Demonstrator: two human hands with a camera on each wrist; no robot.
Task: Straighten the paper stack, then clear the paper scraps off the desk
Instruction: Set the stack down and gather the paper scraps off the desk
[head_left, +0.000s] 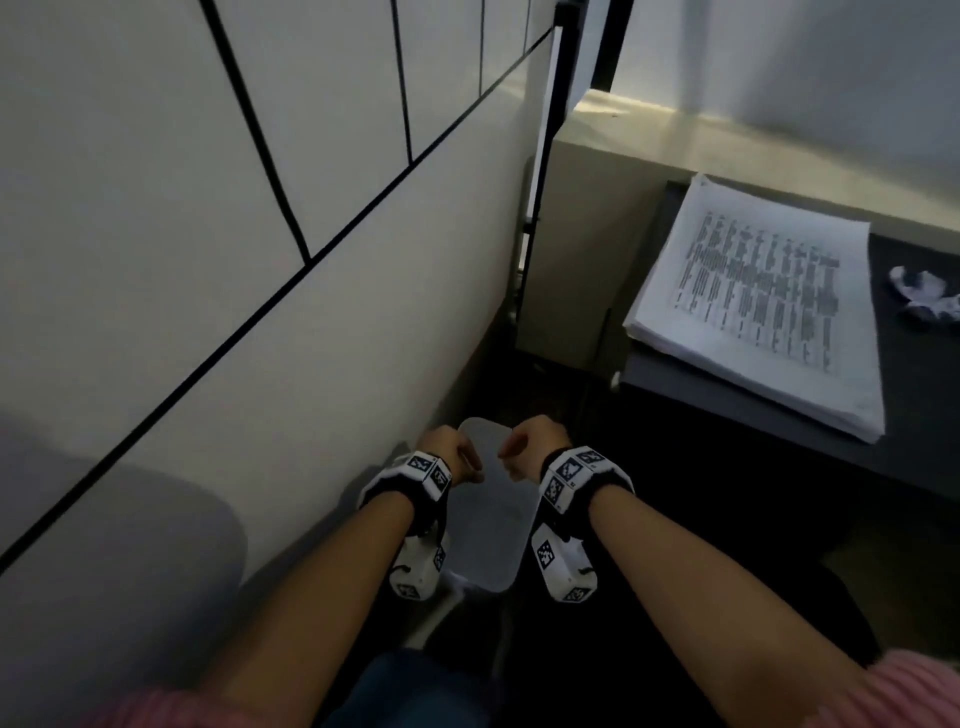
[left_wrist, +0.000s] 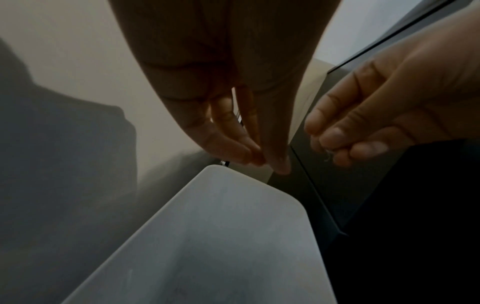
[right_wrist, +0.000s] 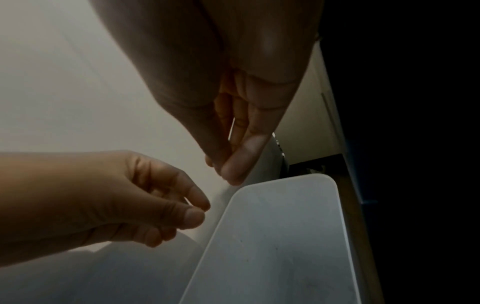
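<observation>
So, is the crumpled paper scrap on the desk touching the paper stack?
Apart. The head view shows the crumpled scrap right of the paper stack, with a strip of dark desk between them.

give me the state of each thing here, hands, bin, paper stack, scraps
left hand: over the bin, fingers loosely curled, holding nothing visible
right hand: over the bin, fingers loosely curled, nothing clearly held
white bin: on the floor beside the desk, open-topped
paper stack: on the desk, roughly squared
crumpled paper scrap: lying on the desk

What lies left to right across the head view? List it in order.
Panelled wall → left hand → right hand → paper stack → crumpled paper scrap. The pale bin sits under both hands, so it is left out.
</observation>
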